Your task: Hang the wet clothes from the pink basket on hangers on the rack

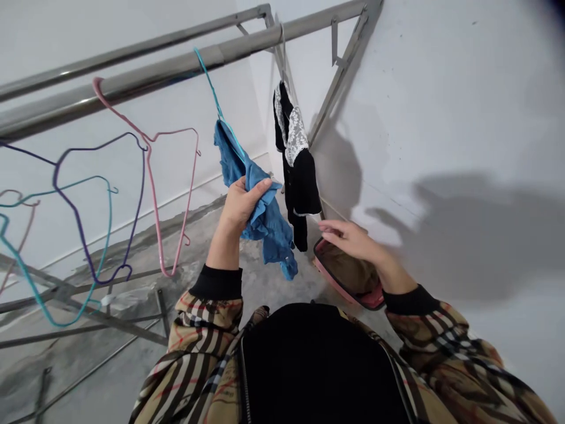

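A crumpled blue garment [265,218] hangs from a light blue hanger [207,76] hooked over the metal rail. My left hand [242,203] is closed on the garment's upper part, thumb on top. To the right, my right hand [348,238] is held out in the air with its fingers stretched and nothing in them. Its fingertips are close to the lower edge of a black garment with white lace [302,159], which hangs on a hanger farther along the rail.
The metal drying rack's rail [154,82] crosses the upper view. On the left hang a pink hanger [152,176], a purple hanger [77,212] and a teal hanger [39,300]. A pink-rimmed basket [335,282] with brownish contents stands on the floor beside the white wall [463,118].
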### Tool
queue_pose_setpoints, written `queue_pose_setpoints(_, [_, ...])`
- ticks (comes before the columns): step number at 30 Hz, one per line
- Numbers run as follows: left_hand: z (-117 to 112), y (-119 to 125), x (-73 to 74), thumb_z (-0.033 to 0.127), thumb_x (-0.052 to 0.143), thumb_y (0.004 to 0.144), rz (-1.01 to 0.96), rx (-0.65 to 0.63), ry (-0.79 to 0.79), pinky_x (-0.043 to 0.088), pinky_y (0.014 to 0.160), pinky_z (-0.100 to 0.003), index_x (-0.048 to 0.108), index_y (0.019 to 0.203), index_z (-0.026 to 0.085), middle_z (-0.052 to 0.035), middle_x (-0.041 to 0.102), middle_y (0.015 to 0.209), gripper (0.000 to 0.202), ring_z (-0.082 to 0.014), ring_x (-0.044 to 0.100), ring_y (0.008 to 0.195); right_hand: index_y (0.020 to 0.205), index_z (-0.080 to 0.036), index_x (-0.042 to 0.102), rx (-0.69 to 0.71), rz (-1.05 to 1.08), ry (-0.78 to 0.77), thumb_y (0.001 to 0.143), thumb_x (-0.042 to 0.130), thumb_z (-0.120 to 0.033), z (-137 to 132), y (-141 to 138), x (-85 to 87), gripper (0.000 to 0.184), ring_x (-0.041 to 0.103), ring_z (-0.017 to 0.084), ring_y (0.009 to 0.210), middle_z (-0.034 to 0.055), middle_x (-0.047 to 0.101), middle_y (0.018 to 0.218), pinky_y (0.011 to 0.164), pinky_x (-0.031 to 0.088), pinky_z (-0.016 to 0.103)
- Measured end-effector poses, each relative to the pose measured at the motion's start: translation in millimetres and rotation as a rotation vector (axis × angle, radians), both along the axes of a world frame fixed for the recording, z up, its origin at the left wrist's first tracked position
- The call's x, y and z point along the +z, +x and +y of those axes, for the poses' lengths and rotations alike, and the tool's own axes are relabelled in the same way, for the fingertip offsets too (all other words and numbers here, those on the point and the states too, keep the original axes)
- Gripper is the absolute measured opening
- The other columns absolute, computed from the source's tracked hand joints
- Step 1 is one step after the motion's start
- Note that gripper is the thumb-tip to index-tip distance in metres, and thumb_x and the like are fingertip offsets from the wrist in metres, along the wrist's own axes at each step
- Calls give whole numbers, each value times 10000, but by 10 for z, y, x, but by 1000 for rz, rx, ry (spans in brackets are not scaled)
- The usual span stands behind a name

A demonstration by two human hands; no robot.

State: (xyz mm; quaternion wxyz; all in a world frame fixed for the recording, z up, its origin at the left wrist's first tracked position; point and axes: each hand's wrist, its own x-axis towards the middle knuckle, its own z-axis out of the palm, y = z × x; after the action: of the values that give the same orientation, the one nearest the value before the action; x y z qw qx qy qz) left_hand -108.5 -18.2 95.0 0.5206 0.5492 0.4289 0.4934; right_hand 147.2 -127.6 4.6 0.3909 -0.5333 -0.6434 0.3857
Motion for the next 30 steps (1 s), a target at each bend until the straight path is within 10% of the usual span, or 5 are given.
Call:
queue_pose_setpoints(6, [-214, -159, 21, 426, 824, 648, 35, -133, 45, 542, 598, -273, 613, 971, 190, -20, 693, 794, 452, -147, 634, 630, 1284, -247, 616, 206, 205, 224, 855, 609, -339, 205, -654, 524, 439, 630, 179, 904, 59, 695, 1070, 829, 511, 341])
queue_pose_setpoints(12, [-423, -154, -155, 379, 668, 812, 643, 373, 411, 495, 687, -303, 697, 1065, 198, -56, 730, 804, 312, -226, 676, 752, 1308, -233, 573, 165, 394, 165, 823, 646, -398, 438, -1006, 599, 518, 613, 145, 827, 47, 660, 1063, 816, 504, 319])
queue_pose_setpoints(17, [-564, -96, -292, 351, 562, 892, 1004, 628, 422, 443, 635, -289, 612, 1299, 180, -110, 752, 833, 445, -231, 676, 692, 1304, -228, 560, 219, 482, 18, 830, 640, -462, 507, -1226, 584, 534, 637, 175, 844, 57, 667, 1032, 745, 538, 326])
queue_pose_setpoints(23, [-650, -103, -301, 305, 492, 928, 1178, 536, 308, 437, 643, -287, 443, 1453, 183, -126, 756, 887, 541, -237, 691, 725, 1262, -194, 574, 175, 368, 68, 894, 543, -463, 585, -1431, 621, 458, 623, 186, 860, 62, 669, 1010, 709, 530, 305])
queue_pose_setpoints(30, [-677, -159, -282, 282, 567, 856, 952, 378, 282, 470, 688, -333, 459, 1411, 201, -77, 733, 830, 572, -251, 685, 704, 935, -202, 664, 52, 193, 175, 880, 555, -465, 683, -1530, 590, 289, 595, 182, 812, 23, 657, 826, 752, 477, 300])
